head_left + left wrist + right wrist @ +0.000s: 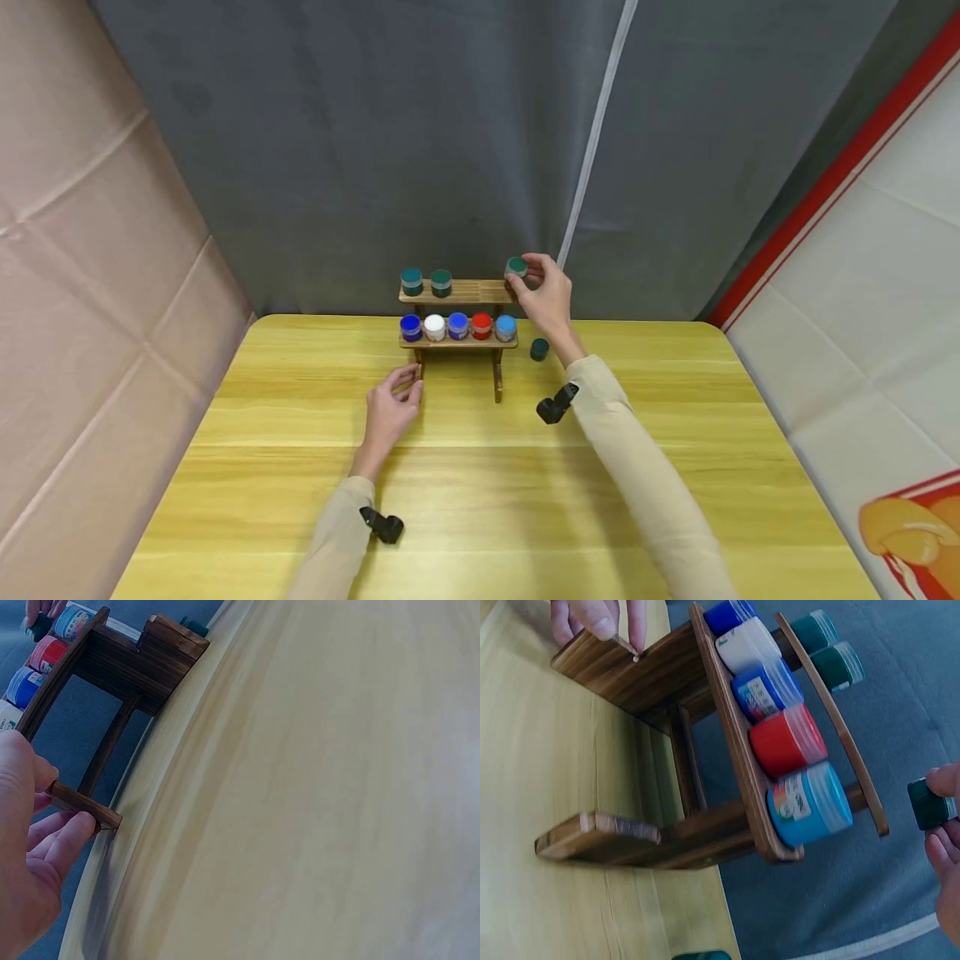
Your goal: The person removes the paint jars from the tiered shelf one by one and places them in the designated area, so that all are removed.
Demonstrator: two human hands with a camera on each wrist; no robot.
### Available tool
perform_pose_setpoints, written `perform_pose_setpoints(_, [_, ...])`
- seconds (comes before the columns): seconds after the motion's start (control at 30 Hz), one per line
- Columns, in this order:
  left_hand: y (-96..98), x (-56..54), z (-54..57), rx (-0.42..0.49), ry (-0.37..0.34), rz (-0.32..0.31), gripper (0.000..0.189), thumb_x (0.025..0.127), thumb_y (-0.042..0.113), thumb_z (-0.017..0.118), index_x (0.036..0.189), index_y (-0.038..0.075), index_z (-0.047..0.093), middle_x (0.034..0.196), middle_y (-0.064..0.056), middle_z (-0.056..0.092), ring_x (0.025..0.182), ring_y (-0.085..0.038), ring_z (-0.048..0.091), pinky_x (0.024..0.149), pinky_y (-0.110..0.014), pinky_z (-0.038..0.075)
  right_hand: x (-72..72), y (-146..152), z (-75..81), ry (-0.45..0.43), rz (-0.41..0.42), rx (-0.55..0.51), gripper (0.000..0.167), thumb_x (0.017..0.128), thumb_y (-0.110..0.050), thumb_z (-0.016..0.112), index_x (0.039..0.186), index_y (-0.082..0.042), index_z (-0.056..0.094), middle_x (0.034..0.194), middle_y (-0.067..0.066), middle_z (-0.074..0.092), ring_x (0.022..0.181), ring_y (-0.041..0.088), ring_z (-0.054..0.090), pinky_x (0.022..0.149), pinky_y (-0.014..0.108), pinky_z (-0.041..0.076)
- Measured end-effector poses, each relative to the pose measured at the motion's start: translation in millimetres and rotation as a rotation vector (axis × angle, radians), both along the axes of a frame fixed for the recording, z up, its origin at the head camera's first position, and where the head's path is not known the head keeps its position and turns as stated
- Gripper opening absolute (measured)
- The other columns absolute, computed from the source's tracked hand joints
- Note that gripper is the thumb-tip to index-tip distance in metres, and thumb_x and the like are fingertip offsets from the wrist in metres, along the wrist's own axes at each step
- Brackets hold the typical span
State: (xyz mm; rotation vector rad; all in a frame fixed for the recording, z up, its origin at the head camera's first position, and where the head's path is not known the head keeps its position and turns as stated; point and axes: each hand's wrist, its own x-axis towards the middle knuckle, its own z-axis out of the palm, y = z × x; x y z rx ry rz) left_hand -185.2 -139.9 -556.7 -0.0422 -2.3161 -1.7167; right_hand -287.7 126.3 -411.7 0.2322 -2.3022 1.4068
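1. The right hand (546,292) grasps a green-lidded jar (516,267), pinching it between thumb and fingers from the right.
2. That held jar is at the far right of the wooden rack, above the right end of the upper shelf (480,293). The right wrist view shows a gap between jar and shelf, so the two are apart.
3. The relation that seems to matter most: the shelf lies below the pinching fingers and runs on to their left. Its long axis goes left to right, while the squat jar's own axis looks roughly upright, lid up, across that line.
4. The right hand is the nearer one to this end of the shelf. The left hand (392,408) is low at the near left, its thumb and fingers gripping the rack's left leg (82,801).
5. On the upper shelf, a teal jar (412,282) and a green jar (441,283) stand side by side at the left, well apart from the held one.
6. The lower shelf (459,344), nearer the person, bears a row: dark blue, white, blue, red, light blue.
7. Another dark green jar (539,349) stands on the table (465,500), just right of the rack, near the right forearm.
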Motion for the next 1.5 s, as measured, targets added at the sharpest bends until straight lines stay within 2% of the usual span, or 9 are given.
perform_pose_setpoints(0.23, [-2.2,0.7,0.4,0.006,-0.003,-0.005,0.033,0.097,0.0,0.072,0.13,0.0,0.072,0.124,-0.029,0.073,0.11,-0.044,0.076,0.092,-0.035,0.066,0.8,14.5,-4.3,0.018,-0.027,-0.037,0.038,0.097,-0.012,0.077,0.13,0.003,0.066,0.124,0.022,0.07,0.115,0.036,0.069,0.106,0.047,0.061])
perform_pose_setpoints(0.67, [-0.9,0.2,1.4,0.003,-0.011,-0.011,0.034,0.097,0.0,0.071,0.131,0.0,0.071,0.124,-0.03,0.073,0.11,-0.043,0.076,0.092,-0.035,0.066,5.9,42.2,-15.1,0.044,-0.082,-0.039,0.04,0.097,-0.01,0.077,0.132,0.005,0.064,0.124,0.025,0.069,0.114,0.043,0.068,0.105,0.054,0.06])
perform_pose_setpoints(0.93, [-1.1,0.1,0.2,-0.003,0.0,-0.008,0.033,0.097,0.001,0.072,0.13,0.001,0.072,0.124,-0.029,0.074,0.111,-0.042,0.076,0.092,-0.037,0.067,5.6,53.9,-25.6,0.009,-0.109,-0.043,0.04,0.097,-0.009,0.076,0.133,0.004,0.064,0.125,0.025,0.069,0.115,0.041,0.068,0.107,0.056,0.059])
perform_pose_setpoints(1.17, [0.0,0.2,0.3,-0.02,-0.002,-0.005,0.033,0.098,0.001,0.071,0.131,0.001,0.072,0.124,-0.028,0.074,0.111,-0.041,0.076,0.092,-0.036,0.067,9.4,62.5,-37.5,-0.04,-0.129,-0.035,0.04,0.099,-0.009,0.074,0.134,0.005,0.062,0.128,0.025,0.067,0.118,0.041,0.066,0.107,0.049,0.059])
perform_pose_setpoints(1.5, [0.8,0.9,2.2,-0.029,0.005,-0.001,0.034,0.098,0.001,0.071,0.131,0.001,0.071,0.124,-0.029,0.073,0.109,-0.043,0.076,0.091,-0.038,0.067,14.1,71.1,-54.8,-0.086,-0.155,-0.071,0.04,0.099,-0.002,0.071,0.136,0.009,0.059,0.13,0.029,0.063,0.123,0.042,0.064,0.109,0.048,0.058])
